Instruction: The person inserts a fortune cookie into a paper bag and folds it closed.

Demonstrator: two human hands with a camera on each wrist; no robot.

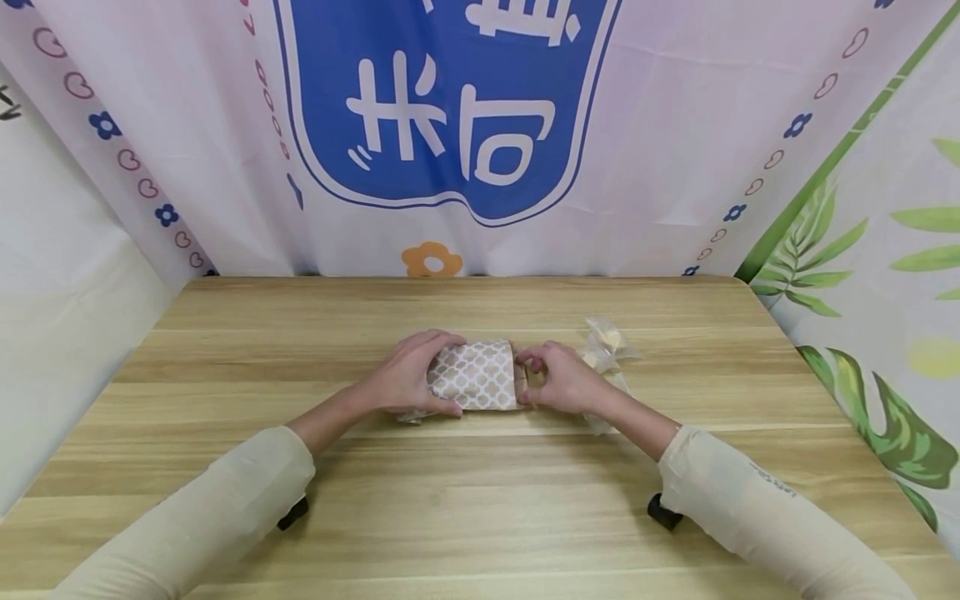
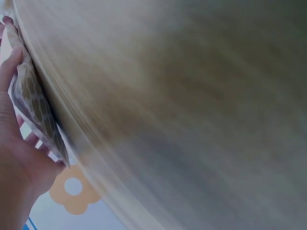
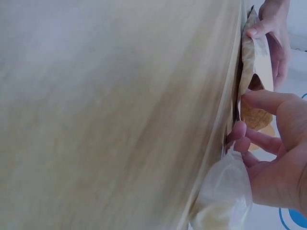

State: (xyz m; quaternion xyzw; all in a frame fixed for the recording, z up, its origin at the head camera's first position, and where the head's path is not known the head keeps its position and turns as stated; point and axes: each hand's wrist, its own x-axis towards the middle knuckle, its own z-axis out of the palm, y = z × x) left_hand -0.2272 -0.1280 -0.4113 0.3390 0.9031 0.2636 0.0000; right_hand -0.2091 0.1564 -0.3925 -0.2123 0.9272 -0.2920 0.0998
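Observation:
A flat paper bag (image 1: 476,375) with a tan-and-white lattice pattern lies on the wooden table, its mouth toward the right. My left hand (image 1: 412,372) grips the bag's left end, thumb along the near edge and fingers at the far edge. At the mouth, my right hand (image 1: 561,379) holds the rim with curled fingers and thumb. The right wrist view shows the mouth gaping, with a brown surface (image 3: 256,115) inside; whether that is lining or contents I cannot tell. A clear plastic packet (image 3: 225,191) with something pale yellow in it sits close beside my right fingers.
More clear packets (image 1: 609,337) with pale yellow pieces lie just beyond and right of my right hand. A bit of clear plastic (image 1: 411,416) shows beneath my left hand. Behind the table (image 1: 480,500) hangs a printed cloth (image 1: 660,192).

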